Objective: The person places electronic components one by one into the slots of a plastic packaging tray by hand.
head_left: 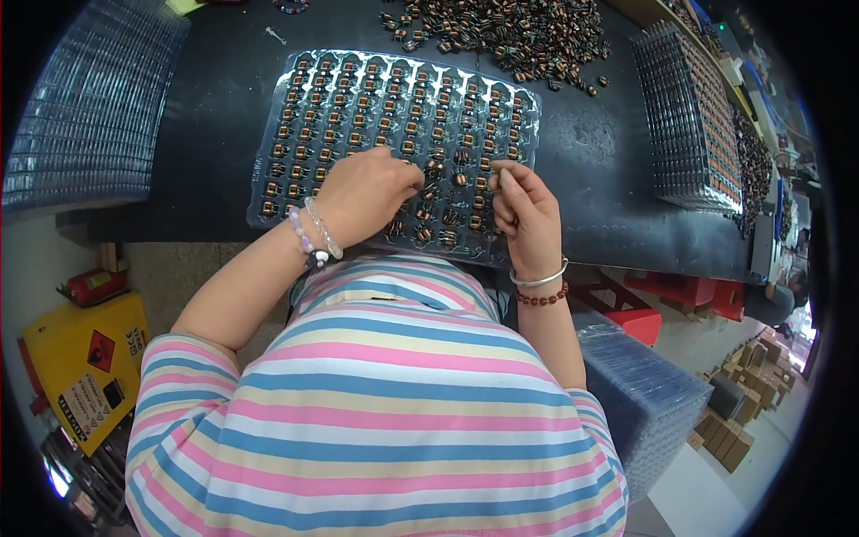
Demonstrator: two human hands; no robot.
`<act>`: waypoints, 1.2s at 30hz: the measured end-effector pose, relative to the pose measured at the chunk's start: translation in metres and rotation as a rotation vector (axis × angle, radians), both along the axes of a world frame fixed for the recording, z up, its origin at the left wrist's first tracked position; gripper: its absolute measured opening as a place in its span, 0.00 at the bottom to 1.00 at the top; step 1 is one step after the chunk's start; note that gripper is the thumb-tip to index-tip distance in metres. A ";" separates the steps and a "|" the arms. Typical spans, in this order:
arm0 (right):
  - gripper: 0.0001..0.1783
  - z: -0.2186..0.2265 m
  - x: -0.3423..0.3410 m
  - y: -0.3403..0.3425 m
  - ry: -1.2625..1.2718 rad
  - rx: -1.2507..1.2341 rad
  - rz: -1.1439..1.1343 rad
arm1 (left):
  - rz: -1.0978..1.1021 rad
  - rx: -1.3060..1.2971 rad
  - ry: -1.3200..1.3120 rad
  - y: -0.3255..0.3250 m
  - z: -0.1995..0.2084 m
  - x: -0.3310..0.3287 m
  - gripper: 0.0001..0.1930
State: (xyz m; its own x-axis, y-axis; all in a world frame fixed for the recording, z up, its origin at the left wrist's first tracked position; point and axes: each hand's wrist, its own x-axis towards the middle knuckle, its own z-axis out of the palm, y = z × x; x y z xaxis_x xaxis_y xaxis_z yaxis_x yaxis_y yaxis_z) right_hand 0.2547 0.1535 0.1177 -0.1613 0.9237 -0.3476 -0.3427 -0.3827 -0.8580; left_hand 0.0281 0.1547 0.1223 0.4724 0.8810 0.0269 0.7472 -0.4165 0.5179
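Observation:
A clear plastic tray [266, 148] lies on the dark table, its pockets filled in rows with small copper-wound coils [359, 119]. My left hand [367, 192] reaches over the tray's lower middle, fingers curled and closed among several loose coils [430, 190] that lie tilted on it. Whatever those fingers hold is hidden beneath them. Over the tray's right side, my right hand [530, 210] is closed, thumb and forefinger pinched together beside a coil column. Anything between these two fingertips is too small to make out.
A large heap of loose coils [501, 36] covers the table's far side. Tall stacks of clear trays stand at left [85, 107] and right [684, 116], the right one holding coils. Below the table edge are red stools [617, 309], another tray stack [640, 385] and a yellow box [85, 358].

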 end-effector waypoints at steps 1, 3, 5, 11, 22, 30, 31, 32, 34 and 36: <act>0.11 -0.001 0.000 0.000 -0.036 0.015 0.035 | 0.003 -0.040 0.002 0.003 0.000 0.000 0.04; 0.10 -0.003 0.001 0.001 -0.070 0.029 0.069 | 0.014 -0.059 -0.007 0.005 -0.002 0.000 0.05; 0.08 -0.004 0.003 0.000 -0.038 0.016 0.127 | 0.025 -0.080 -0.018 0.006 -0.005 0.000 0.05; 0.08 -0.020 -0.005 0.005 -0.637 0.490 0.159 | 0.108 0.087 -0.182 0.015 -0.018 0.012 0.07; 0.12 -0.008 -0.024 0.017 -1.164 0.887 0.363 | 0.408 -0.640 -0.816 0.037 -0.010 -0.009 0.07; 0.05 -0.012 -0.026 0.021 -1.316 0.984 0.320 | 0.450 -0.880 -1.231 0.045 -0.003 -0.013 0.09; 0.05 -0.012 -0.026 0.020 -1.321 0.981 0.322 | 0.459 -0.855 -1.081 0.046 -0.006 -0.011 0.09; 0.05 -0.012 -0.027 0.020 -1.337 0.949 0.316 | 0.465 -0.829 -0.932 0.047 -0.008 -0.008 0.10; 0.05 -0.012 -0.030 0.020 -1.357 0.915 0.311 | 0.481 -0.791 -0.893 0.048 -0.016 -0.003 0.09; 0.05 -0.012 -0.034 0.021 -1.311 0.893 0.253 | 0.295 -0.309 -0.607 0.049 -0.026 0.001 0.07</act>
State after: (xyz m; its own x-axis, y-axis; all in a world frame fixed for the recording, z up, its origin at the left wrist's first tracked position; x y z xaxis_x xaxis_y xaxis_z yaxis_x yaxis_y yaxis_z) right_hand 0.2205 0.1740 0.1059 -0.3733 0.8942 0.2471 0.7648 0.4474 -0.4636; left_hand 0.0288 0.2039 0.0965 0.1961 0.9786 -0.0618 0.3500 -0.0109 0.9367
